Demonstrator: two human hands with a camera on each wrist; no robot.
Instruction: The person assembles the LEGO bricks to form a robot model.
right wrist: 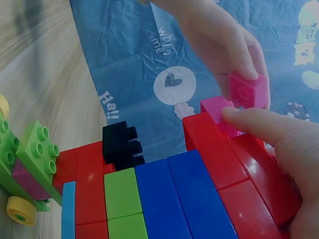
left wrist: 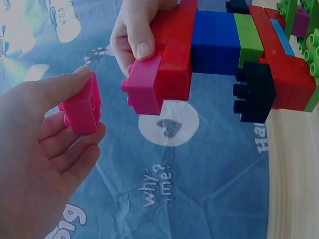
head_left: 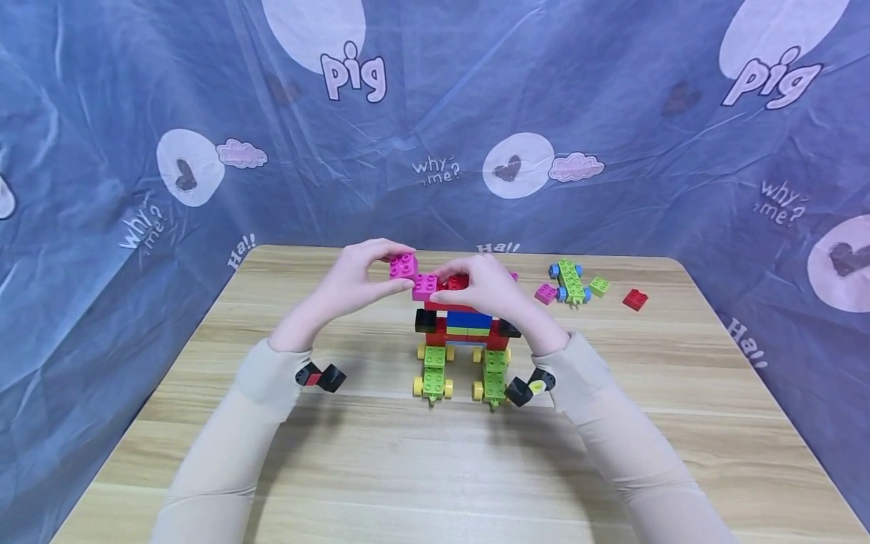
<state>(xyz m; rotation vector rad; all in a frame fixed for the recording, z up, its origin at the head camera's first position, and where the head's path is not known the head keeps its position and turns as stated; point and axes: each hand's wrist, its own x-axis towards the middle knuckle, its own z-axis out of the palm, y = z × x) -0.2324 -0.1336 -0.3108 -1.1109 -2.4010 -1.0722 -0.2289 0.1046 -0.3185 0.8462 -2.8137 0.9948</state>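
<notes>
A loose pink brick [head_left: 403, 266] is pinched between the thumb and fingers of my left hand [head_left: 353, 278], just left of the built brick figure [head_left: 469, 320]. My right hand [head_left: 488, 285] grips the top of that figure, around its red bricks [right wrist: 219, 154] and a pink end brick [left wrist: 142, 88], with the thumb on one side and fingers behind. A small gap separates the two pink bricks in the left wrist view. Below the red top come blue bricks [left wrist: 214, 42], lime bricks [right wrist: 123, 196] and black side bricks [head_left: 426, 320]. Lime wheeled bases [head_left: 433, 381] with yellow wheels carry the figure.
To the right at the back lie a lime car base [head_left: 571, 281] with blue wheels, a pink brick [head_left: 545, 293], a lime brick [head_left: 600, 285] and a red brick [head_left: 635, 299]. A printed blue cloth [head_left: 435, 113] hangs behind the wooden table [head_left: 421, 476].
</notes>
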